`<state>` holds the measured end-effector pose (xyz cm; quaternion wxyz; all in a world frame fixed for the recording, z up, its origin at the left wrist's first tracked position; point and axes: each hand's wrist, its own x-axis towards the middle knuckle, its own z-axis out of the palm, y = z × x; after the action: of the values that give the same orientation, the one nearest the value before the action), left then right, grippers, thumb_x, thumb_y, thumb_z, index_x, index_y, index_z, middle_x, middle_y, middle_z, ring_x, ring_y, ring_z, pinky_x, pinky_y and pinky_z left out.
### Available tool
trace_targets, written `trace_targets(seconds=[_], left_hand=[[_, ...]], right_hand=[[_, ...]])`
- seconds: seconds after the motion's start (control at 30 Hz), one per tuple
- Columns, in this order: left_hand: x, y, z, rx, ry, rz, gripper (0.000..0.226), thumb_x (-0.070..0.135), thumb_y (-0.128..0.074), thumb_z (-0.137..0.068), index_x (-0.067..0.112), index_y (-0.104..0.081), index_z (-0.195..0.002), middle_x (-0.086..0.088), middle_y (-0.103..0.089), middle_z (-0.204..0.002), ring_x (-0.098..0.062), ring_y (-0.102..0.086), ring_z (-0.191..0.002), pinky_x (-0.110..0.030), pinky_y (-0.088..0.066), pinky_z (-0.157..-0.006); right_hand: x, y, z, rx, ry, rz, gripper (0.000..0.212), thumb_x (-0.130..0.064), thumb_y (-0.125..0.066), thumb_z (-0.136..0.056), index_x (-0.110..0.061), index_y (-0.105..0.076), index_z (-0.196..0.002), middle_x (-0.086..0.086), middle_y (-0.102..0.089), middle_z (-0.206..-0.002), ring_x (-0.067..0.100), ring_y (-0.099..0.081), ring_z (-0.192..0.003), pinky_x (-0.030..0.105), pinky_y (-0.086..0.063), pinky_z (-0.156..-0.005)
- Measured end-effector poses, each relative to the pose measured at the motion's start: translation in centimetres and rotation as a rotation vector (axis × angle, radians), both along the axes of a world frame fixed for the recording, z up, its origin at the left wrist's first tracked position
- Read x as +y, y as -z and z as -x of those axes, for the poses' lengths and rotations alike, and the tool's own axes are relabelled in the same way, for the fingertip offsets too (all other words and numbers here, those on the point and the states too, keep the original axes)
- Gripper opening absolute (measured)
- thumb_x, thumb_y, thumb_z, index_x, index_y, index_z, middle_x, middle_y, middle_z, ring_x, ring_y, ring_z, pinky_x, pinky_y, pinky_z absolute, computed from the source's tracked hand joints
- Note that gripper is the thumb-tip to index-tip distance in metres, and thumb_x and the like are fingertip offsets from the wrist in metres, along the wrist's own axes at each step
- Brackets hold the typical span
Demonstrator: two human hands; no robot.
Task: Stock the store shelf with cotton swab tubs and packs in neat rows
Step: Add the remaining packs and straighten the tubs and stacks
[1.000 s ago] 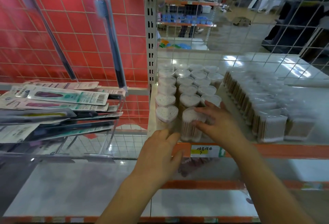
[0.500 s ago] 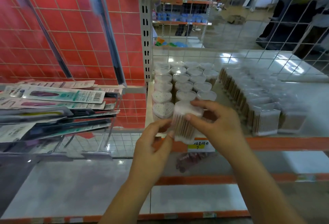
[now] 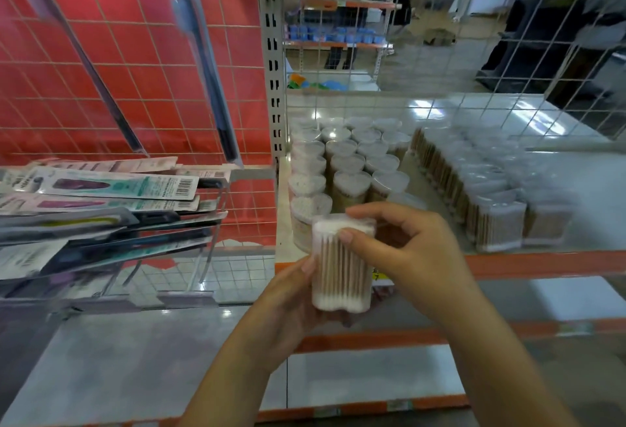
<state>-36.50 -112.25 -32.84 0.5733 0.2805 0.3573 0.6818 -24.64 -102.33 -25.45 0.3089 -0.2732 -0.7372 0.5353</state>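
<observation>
Lifted off the orange-edged store shelf [image 3: 542,265] since a second ago, the clear plastic tub of wooden cotton swabs [image 3: 342,264] now sits between my cupping left hand [image 3: 288,304] and pinching right hand [image 3: 406,257], probably awaiting neat replacement in the front row.

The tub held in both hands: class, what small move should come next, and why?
Probably set the tub upright into the front gap of the middle tub row. The left hand and right hand hold it off the shelf edge; that row stops short.
</observation>
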Motion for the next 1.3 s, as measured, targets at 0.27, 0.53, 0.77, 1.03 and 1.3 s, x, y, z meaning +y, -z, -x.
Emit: trace_targets(seconds=[0.27,0.53,0.77,1.03,1.3], left_hand=[[0.1,0.5,-1.7,-0.384,0.079,-0.040,0.054,0.036,-0.034,-0.100,-0.002,-0.034,-0.139,-0.027,-0.042,-0.136,-0.040,-0.046,-0.121,-0.048,-0.039,-0.098],[1.5,0.2,-1.4,-0.443,0.148,-0.165,0.051,0.035,-0.047,-0.096,-0.001,-0.047,-0.131,-0.027,-0.053,-0.125,-0.036,-0.056,-0.108,-0.041,-0.047,-0.088],[1.7,-1.9,-2.3,-0.029,-0.222,-0.105,0.083,0.038,-0.088,-0.046,0.003,-0.059,-0.115,-0.013,-0.068,-0.090,-0.019,-0.066,-0.072,-0.024,-0.051,-0.053],[1.7,-2.6,-2.8,0.421,-0.536,-0.082,0.052,0.012,-0.073,-0.062,0.018,-0.053,-0.109,0.011,-0.068,-0.091,-0.007,-0.067,-0.079,-0.019,-0.053,-0.059],[2.5,-2.2,-2.9,0.835,-0.758,0.045,0.057,0.047,-0.072,-0.061,0.045,-0.045,-0.110,0.015,-0.054,-0.108,-0.014,-0.062,-0.094,-0.039,-0.055,-0.071]], right_hand=[[0.4,-1.1,-0.3,0.036,-0.071,0.025,0.040,-0.039,-0.067,-0.060,-0.017,-0.071,-0.094,0.010,-0.070,-0.084,0.025,-0.067,-0.080,0.034,-0.057,-0.068],[0.6,-1.3,0.0,0.166,-0.022,0.038,0.022,-0.032,-0.067,-0.072,-0.023,-0.069,-0.092,-0.002,-0.070,-0.080,0.006,-0.064,-0.073,0.016,-0.049,-0.064],[0.2,-0.4,-0.8,0.202,0.097,-0.076,0.021,-0.025,-0.063,-0.076,-0.022,-0.068,-0.097,0.002,-0.071,-0.089,0.017,-0.068,-0.081,0.025,-0.055,-0.069],[-0.3,-0.3,-0.6,0.179,0.008,-0.087,0.036,-0.022,-0.067,-0.071,-0.032,-0.060,-0.105,-0.013,-0.068,-0.096,0.006,-0.068,-0.083,0.019,-0.053,-0.067],[0.1,-1.0,-0.2,0.131,0.020,-0.141,0.031,-0.030,-0.068,-0.070,-0.035,-0.059,-0.099,-0.024,-0.065,-0.090,0.001,-0.065,-0.079,0.015,-0.051,-0.063]])
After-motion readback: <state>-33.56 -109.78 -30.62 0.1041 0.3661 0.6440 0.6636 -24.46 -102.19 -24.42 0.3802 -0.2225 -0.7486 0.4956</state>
